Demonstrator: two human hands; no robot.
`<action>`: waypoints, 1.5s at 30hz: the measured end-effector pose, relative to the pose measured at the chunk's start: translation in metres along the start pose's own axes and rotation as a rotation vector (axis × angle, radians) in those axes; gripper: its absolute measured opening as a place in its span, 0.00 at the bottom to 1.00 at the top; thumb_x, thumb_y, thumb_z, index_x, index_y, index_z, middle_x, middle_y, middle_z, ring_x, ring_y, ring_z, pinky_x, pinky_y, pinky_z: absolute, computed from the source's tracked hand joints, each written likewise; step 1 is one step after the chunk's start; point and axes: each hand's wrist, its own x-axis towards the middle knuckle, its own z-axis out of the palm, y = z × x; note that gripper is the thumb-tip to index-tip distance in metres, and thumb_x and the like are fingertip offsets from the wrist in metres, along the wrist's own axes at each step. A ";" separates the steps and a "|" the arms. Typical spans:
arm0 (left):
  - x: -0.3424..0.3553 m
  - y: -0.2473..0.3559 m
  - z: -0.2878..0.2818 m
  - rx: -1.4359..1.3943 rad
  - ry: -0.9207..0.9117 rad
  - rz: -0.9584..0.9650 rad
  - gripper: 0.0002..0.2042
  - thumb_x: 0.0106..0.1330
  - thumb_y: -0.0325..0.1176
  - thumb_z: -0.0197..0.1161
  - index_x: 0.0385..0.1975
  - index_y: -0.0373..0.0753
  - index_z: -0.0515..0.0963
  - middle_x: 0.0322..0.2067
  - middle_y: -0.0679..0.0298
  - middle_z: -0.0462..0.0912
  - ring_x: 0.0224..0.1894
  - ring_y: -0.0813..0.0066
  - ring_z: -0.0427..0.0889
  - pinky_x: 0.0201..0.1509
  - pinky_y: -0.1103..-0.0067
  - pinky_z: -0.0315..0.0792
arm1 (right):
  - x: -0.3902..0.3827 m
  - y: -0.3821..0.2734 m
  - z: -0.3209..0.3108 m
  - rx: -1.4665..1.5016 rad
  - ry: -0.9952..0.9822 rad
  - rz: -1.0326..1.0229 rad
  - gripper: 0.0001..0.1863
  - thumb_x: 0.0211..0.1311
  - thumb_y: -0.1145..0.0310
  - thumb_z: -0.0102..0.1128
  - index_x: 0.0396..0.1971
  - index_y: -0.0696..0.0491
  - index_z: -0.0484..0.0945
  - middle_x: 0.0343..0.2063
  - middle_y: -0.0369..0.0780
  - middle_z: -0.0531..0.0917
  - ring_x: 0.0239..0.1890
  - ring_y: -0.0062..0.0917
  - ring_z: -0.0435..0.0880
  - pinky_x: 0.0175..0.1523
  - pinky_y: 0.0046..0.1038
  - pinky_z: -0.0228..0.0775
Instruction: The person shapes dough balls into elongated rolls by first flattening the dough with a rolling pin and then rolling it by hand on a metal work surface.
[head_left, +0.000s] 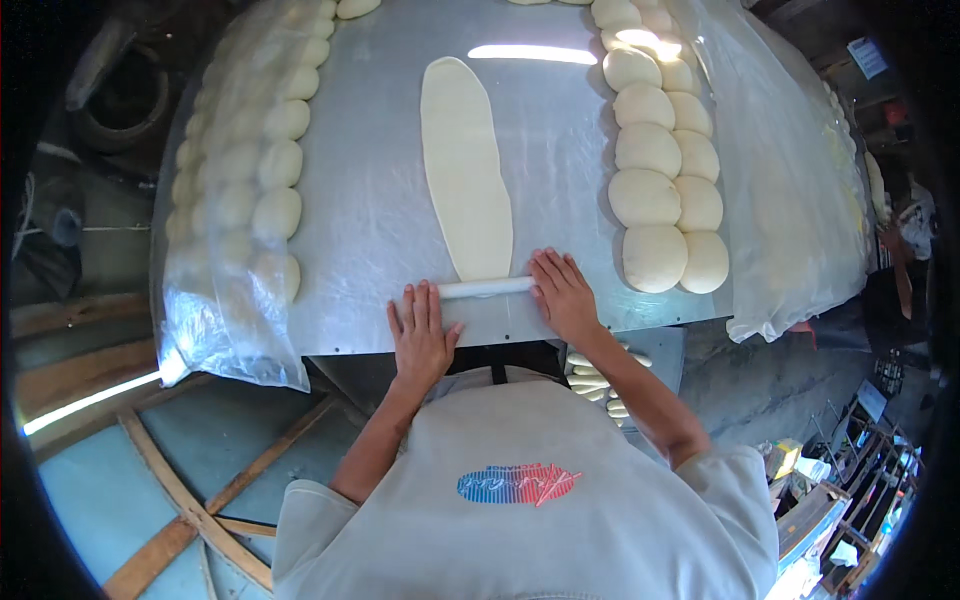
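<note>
A long, flattened tongue of pale dough [465,165] lies lengthwise on the metal table [370,130]. Across its near end runs a thin white roll [487,288]; I cannot tell whether it is a rolling pin or the dough's rolled-up edge. My left hand [423,335] rests palm down at the roll's left end, fingers stretched forward and thumb apart. At the right end, my right hand [565,298] lies the same way, with its fingers extended. Both palms hide the ends of the roll.
Rows of round dough balls [647,200] stand on the right, beside a clear plastic sheet [785,190]. More dough balls sit at the left under plastic [235,300]. Below the table's front edge, a lower surface holds several small elongated dough pieces [588,380]. A cluttered shelf [840,510] stands lower right.
</note>
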 end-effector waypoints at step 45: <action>0.416 -0.104 0.026 -0.564 0.420 0.080 0.07 0.65 0.29 0.57 0.41 0.38 0.75 0.43 0.55 0.79 0.53 0.59 0.76 0.61 0.61 0.63 | 0.372 0.099 0.071 0.556 0.134 0.263 0.08 0.64 0.68 0.55 0.40 0.53 0.77 0.48 0.41 0.77 0.56 0.35 0.71 0.59 0.49 0.58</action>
